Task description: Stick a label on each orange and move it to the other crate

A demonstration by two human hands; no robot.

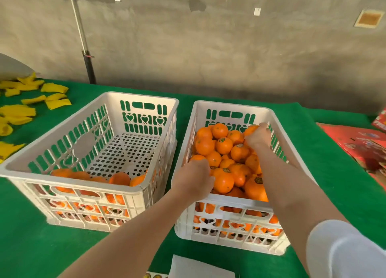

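Indoors, over green cloth (334, 163) by a grey wall (208, 48), left hand (194, 180) and right hand (259, 139) each clutch an orange (250, 129).

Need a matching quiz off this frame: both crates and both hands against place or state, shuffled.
Things:
1. left crate
2. right crate
3. left hand
4. right hand

Place or state:
A. at a crate's far end, gripping an orange
B. heaped with oranges, several labelled
C. at a crate's near end, down among the fruit
D. floor mostly bare, a few oranges at the near end

Pairs: 1-D, 2-B, 3-C, 4-A
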